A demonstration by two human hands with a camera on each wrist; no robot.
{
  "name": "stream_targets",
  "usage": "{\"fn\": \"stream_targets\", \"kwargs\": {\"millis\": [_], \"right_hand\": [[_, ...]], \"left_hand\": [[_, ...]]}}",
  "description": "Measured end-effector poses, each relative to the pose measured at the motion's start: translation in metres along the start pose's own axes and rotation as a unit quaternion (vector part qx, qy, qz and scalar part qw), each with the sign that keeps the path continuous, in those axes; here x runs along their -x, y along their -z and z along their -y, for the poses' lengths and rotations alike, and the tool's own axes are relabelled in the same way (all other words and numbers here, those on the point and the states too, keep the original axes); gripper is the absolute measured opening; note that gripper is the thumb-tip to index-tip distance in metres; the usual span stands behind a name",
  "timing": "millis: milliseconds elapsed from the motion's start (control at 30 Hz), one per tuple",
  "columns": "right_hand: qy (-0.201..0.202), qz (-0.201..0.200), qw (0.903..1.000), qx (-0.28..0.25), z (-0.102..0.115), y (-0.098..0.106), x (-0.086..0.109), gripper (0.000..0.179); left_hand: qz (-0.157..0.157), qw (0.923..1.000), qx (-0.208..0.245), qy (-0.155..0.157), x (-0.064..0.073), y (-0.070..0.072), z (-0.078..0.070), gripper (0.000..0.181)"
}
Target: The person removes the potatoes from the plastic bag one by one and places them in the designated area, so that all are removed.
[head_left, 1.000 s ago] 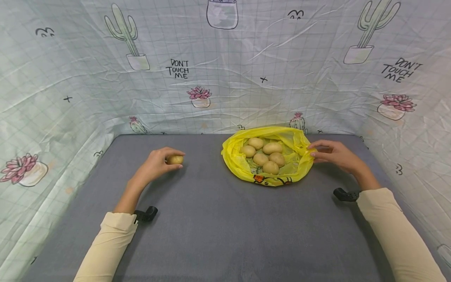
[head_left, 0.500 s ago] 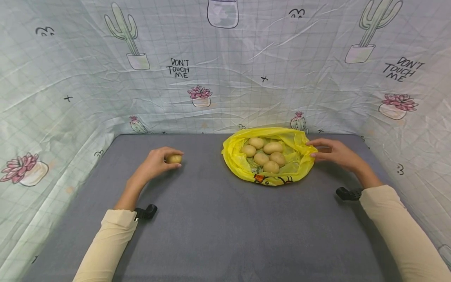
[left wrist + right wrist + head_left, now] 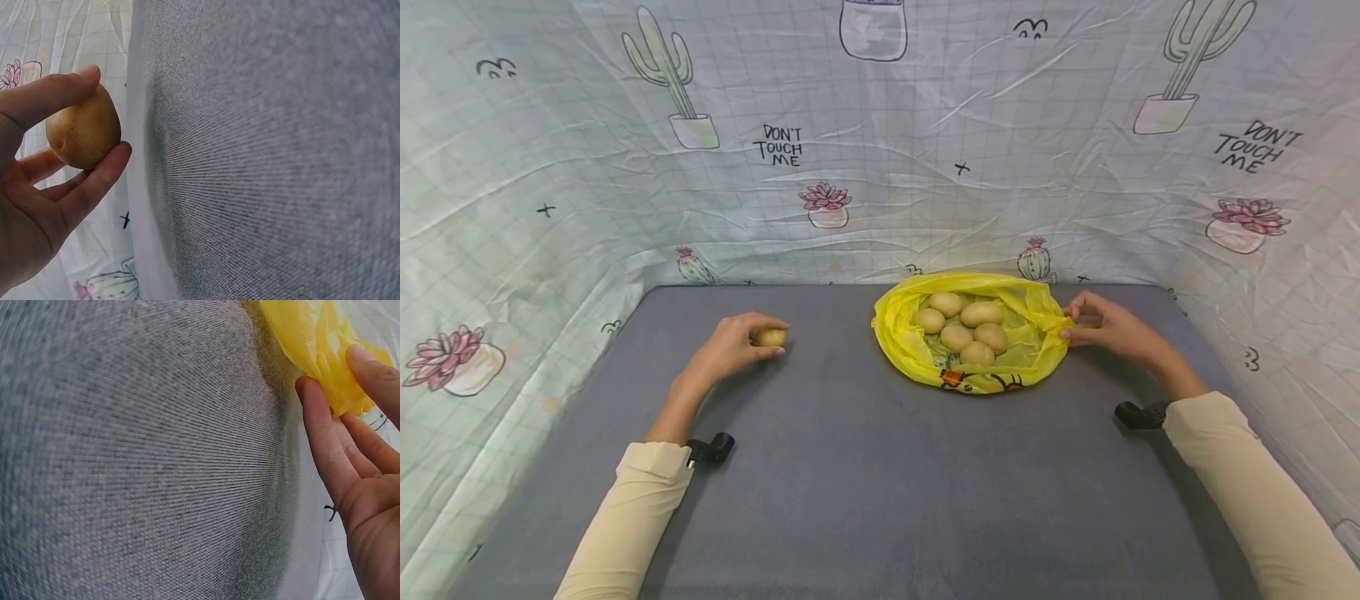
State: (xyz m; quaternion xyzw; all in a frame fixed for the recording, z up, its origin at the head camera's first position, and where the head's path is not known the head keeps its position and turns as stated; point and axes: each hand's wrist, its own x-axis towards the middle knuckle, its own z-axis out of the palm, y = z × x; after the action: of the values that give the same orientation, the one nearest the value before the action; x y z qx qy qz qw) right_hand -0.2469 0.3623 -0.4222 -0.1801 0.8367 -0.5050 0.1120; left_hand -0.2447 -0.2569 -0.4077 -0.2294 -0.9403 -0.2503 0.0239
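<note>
In the head view my left hand (image 3: 730, 350) holds a small round potato (image 3: 84, 128) between thumb and fingertips, left of the bag and close over the table. Its smooth, tan skin shows in the left wrist view. A yellow plastic bag (image 3: 898, 354) lies spread wide at the back of the table, its mouth facing up. Inside it sit several potatoes (image 3: 977, 354) like the one in my left hand. At the bag's right edge my right hand (image 3: 1116, 333) pinches the gathered plastic; in the right wrist view the thumb and fingers lie against the crumpled yellow film.
The grey cloth-covered table (image 3: 865, 492) extends in front of both arms. A pale curtain (image 3: 895, 150) printed with cacti stands behind it and along both sides. Black wrist cameras (image 3: 1138, 415) sit at both cuffs.
My right fingers have bent and taken hold of the bag's right edge, drawing a fold of it out. The left hand with the potato has barely moved.
</note>
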Motion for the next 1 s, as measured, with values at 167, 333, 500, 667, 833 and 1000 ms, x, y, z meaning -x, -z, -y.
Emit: {"fn": "stream_targets", "kwargs": {"millis": [167, 333, 500, 667, 833, 1000], "right_hand": [[-0.009, 0.000, 0.9990, 0.043, 0.004, 0.001, 0.001, 0.033], [-0.026, 0.000, 0.9980, 0.058, 0.009, 0.002, 0.003, 0.041], [-0.033, -0.005, 0.9965, 0.077, 0.009, 0.002, 0.006, 0.043], [-0.035, -0.008, 0.9959, 0.083, 0.007, 0.002, 0.005, 0.044], [-0.038, -0.009, 0.9962, 0.078, 0.003, 0.002, 0.006, 0.046], [-0.041, -0.009, 0.9972, 0.062, 0.001, 0.001, 0.006, 0.047]], "left_hand": [[-0.004, 1.0000, -0.003, -0.007, -0.002, 0.001, 0.002, 0.040], [-0.011, 0.9998, -0.006, -0.014, -0.003, 0.001, 0.005, 0.040], [-0.015, 0.9997, -0.008, -0.019, -0.004, 0.001, 0.009, 0.041], [-0.014, 0.9996, -0.008, -0.023, -0.007, 0.003, 0.014, 0.040], [-0.004, 0.9997, -0.014, -0.018, -0.011, 0.008, 0.022, 0.040], [0.010, 0.9996, -0.025, 0.002, -0.016, 0.015, 0.030, 0.041]]}}
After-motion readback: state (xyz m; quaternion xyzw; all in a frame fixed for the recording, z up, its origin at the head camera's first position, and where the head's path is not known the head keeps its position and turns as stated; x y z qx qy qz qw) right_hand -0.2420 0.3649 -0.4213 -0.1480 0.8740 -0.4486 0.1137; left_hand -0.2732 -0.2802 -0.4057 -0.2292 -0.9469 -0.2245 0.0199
